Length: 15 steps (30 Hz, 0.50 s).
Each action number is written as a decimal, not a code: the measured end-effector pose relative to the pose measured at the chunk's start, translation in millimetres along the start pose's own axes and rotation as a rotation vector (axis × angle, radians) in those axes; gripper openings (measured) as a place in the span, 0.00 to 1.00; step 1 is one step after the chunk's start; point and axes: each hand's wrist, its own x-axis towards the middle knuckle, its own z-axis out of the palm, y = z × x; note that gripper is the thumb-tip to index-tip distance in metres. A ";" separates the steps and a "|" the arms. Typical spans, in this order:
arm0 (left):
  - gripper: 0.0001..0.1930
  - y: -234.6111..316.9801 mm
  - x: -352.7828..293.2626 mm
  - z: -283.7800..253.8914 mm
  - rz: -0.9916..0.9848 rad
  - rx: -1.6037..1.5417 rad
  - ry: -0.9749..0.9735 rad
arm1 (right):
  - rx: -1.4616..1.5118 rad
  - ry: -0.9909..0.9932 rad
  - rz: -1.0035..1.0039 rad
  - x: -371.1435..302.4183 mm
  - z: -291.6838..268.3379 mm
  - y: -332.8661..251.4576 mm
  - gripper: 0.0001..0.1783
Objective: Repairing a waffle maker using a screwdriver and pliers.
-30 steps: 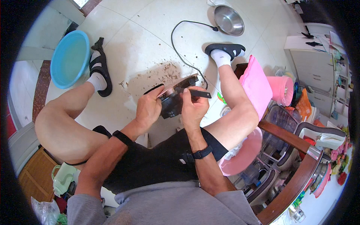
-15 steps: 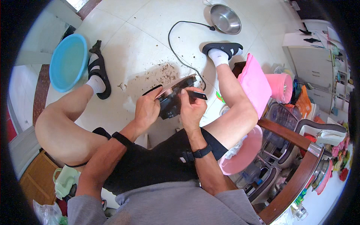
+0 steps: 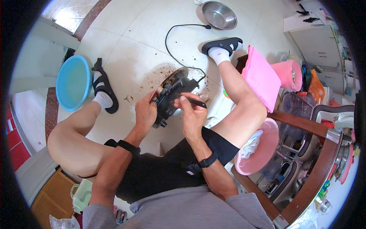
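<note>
Between my knees a dirty black appliance (image 3: 167, 102) with a round pan-like plate is held tilted up off the floor. My left hand (image 3: 146, 112) is closed on the near left edge of it. A black cord (image 3: 166, 42) runs from its far side across the floor to a plug. In my right hand (image 3: 193, 118) is a tool with a flat black handle (image 3: 196, 102), gripped between thumb and fingers. Its working end is hidden by the hand, close against the appliance's dark side, so its kind cannot be told. Brown crumbs (image 3: 162, 71) lie around the appliance.
A blue basin (image 3: 74, 83) of water stands by my left foot, and a steel bowl (image 3: 219, 15) lies beyond my right foot. On the right are a pink cushion (image 3: 261, 78), a pink bin (image 3: 286, 75), a pink tub (image 3: 268, 152) with cloth, and a wooden-edged table frame (image 3: 316, 183).
The appliance has turned so that more of its round plate shows. My left hand has moved down its edge. The right hand with the tool has shifted slightly lower, and the whole view has swung.
</note>
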 end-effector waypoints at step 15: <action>0.23 -4.3 0.9 1.0 0.017 -0.048 0.004 | -0.116 0.060 0.000 -1.0 10.4 -1.2 0.08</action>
